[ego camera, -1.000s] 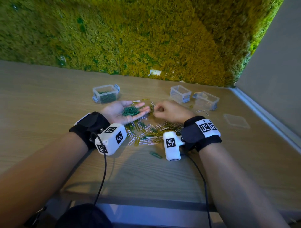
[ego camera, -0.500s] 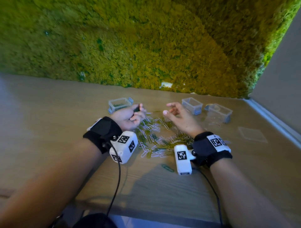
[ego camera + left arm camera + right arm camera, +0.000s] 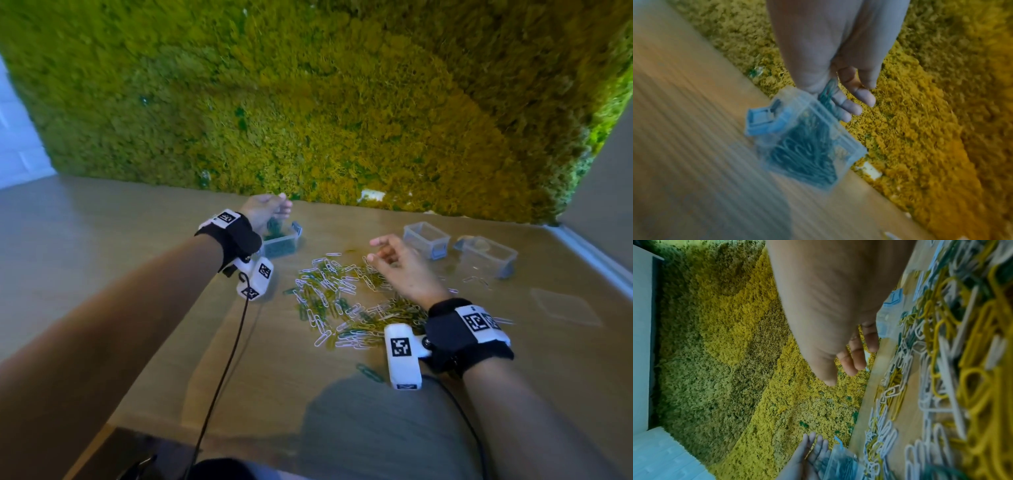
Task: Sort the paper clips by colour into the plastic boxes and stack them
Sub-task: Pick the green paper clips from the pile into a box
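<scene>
My left hand (image 3: 270, 207) is tipped over a clear plastic box (image 3: 289, 237) at the back left of the table, fingers straight and pointing down. In the left wrist view green paper clips (image 3: 828, 91) slide off the fingers (image 3: 849, 105) into the box (image 3: 857, 149), which holds a heap of green clips. My right hand (image 3: 387, 255) hovers just above the far edge of the mixed pile of white, yellow and green clips (image 3: 337, 294), fingers loosely curled and holding nothing (image 3: 849, 363).
Two empty clear boxes (image 3: 426, 240) (image 3: 486, 255) stand at the back right, with a flat clear lid (image 3: 565, 306) nearer the right edge. One green clip (image 3: 370, 371) lies alone toward me. A moss wall (image 3: 308, 102) backs the table.
My left hand closed on the green clips it cupped, carried them back left to the box and opened over it. My right hand lifted off the pile and loosened.
</scene>
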### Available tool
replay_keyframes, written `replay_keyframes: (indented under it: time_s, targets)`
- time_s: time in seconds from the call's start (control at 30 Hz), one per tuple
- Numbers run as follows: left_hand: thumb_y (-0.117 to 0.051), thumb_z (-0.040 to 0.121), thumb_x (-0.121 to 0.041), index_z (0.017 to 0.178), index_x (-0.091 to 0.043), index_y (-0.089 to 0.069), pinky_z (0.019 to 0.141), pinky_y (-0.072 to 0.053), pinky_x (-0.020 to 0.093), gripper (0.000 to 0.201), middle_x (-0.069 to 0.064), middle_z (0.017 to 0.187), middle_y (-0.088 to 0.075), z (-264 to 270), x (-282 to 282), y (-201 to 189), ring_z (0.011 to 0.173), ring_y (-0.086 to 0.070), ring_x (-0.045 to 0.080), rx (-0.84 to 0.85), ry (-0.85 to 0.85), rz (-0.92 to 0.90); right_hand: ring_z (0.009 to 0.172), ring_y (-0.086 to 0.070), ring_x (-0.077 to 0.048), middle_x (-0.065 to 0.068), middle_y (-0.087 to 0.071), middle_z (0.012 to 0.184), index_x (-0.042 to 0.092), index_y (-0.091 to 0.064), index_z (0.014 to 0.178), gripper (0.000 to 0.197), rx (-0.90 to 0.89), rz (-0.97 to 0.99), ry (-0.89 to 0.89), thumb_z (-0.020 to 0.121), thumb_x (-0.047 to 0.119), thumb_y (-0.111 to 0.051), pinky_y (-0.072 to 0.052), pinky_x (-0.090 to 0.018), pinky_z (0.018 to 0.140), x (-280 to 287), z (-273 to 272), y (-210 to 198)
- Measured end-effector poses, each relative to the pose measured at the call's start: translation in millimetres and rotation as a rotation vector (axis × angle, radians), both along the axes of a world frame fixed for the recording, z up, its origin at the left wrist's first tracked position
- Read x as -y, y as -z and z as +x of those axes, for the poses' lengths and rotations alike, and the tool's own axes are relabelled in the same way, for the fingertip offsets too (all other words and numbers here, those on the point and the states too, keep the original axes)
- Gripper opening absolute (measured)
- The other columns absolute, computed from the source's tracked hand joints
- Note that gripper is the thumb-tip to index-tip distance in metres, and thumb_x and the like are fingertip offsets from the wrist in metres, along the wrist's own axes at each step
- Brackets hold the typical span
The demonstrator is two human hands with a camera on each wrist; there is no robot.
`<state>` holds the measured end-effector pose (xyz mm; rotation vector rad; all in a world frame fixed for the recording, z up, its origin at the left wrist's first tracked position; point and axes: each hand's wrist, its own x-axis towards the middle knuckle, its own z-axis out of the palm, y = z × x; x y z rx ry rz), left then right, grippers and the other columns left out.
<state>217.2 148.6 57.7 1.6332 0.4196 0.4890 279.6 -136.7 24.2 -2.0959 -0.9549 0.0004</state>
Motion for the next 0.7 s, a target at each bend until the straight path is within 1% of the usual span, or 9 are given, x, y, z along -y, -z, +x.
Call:
replay_keyframes:
  time_s: [0.13,0.23,0.3,0.37,0.47,0.53,0.57,0.63,0.7]
  targets:
    - [-0.055,0.095,-0.024,0.088,-0.018,-0.062,0.098,-0.041,0.031,0.012,0.006,0.113,-0.062,-10.8,7.1,-7.9,0.103,-0.058,0.018,-0.124,0.058,0.3,0.093,-0.056,-0.009,0.008,-0.06,0.098,0.021,-0.058,0.116,0.024,-0.023,-0.024,-0.013,0.093,0.028,-0.058,-0.044,-0.023,0.083,-0.5,-1.8,-0.5]
    - [-0.059,0.092,-0.018,0.09,-0.019,-0.065,0.087,-0.042,0.031,0.007,0.001,0.115,-0.062,-23.6,18.0,-16.5,0.101,-0.056,0.017,-0.239,0.066,0.521,0.102,-0.057,-0.012,0.003,-0.061,0.11,0.019,-0.057,0.121,0.031,-0.108,-0.074,-0.055,0.091,0.024,-0.061,-0.043,-0.022,0.089,-0.8,-3.4,0.9]
    - [-0.061,0.09,-0.019,0.095,-0.019,-0.063,0.075,-0.042,0.031,0.005,0.007,0.108,-0.061,-37.2,34.7,-17.8,0.087,-0.054,0.02,-0.466,0.239,0.655,0.11,-0.056,-0.012,0.001,-0.06,0.12,0.018,-0.054,0.128,0.042,-0.156,-0.113,-0.093,0.088,0.022,-0.066,-0.043,-0.026,0.099,-2.0,-2.3,3.6]
    - [-0.068,0.086,-0.025,0.116,-0.015,-0.056,0.073,-0.045,0.026,0.035,0.009,0.103,-0.059,-52.2,55.3,-16.2,0.079,-0.054,0.019,-0.736,0.452,0.71,0.12,-0.051,-0.011,0.004,-0.055,0.131,0.021,-0.048,0.135,0.054,-0.191,-0.175,-0.126,0.085,0.025,-0.07,-0.037,-0.026,0.106,-2.7,-3.7,3.9]
    - [-0.074,0.078,-0.039,0.141,-0.017,-0.031,0.094,-0.046,0.032,0.08,0.008,0.123,-0.059,-62.1,76.3,-8.3,0.094,-0.062,0.017,-1.003,0.548,0.845,0.133,-0.039,-0.009,0.009,-0.041,0.147,0.029,-0.037,0.144,0.069,-0.217,-0.285,-0.177,0.084,0.033,-0.071,-0.028,-0.022,0.103,-1.4,-11.9,-1.7]
    - [-0.075,0.075,-0.045,0.145,-0.016,-0.024,0.101,-0.041,0.033,0.091,0.007,0.134,-0.054,-57.6,83.4,1.0,0.11,-0.058,0.018,-0.987,0.519,1.016,0.138,-0.033,-0.012,0.012,-0.033,0.152,0.035,-0.029,0.147,0.079,-0.202,-0.383,-0.206,0.081,0.041,-0.072,-0.028,-0.026,0.104,-0.8,-16.4,-4.1]
    - [-0.076,0.074,-0.043,0.146,-0.016,-0.024,0.103,-0.039,0.032,0.093,0.007,0.14,-0.048,-54.9,88.3,4.1,0.118,-0.053,0.02,-0.94,0.516,1.028,0.139,-0.031,-0.013,0.013,-0.029,0.153,0.038,-0.026,0.148,0.084,-0.2,-0.428,-0.224,0.079,0.045,-0.072,-0.028,-0.028,0.106,-1.3,-18.3,-4.7]
    - [-0.078,0.076,-0.031,0.146,-0.013,-0.025,0.106,-0.036,0.033,0.09,0.008,0.145,-0.04,-47.3,99.4,9.8,0.129,-0.042,0.023,-0.845,0.543,0.909,0.139,-0.03,-0.014,0.012,-0.026,0.155,0.04,-0.021,0.149,0.093,-0.215,-0.48,-0.256,0.073,0.05,-0.075,-0.029,-0.033,0.111,-3.7,-21.4,-4.1]
    - [-0.077,0.078,-0.018,0.141,-0.006,-0.031,0.101,-0.041,0.029,0.079,0.009,0.134,-0.046,-38.7,114.7,11.4,0.122,-0.047,0.023,-0.767,0.578,0.78,0.137,-0.034,-0.015,0.008,-0.03,0.154,0.036,-0.021,0.15,0.099,-0.195,-0.491,-0.276,0.07,0.047,-0.079,-0.031,-0.031,0.11,-6.5,-23.2,-2.7]
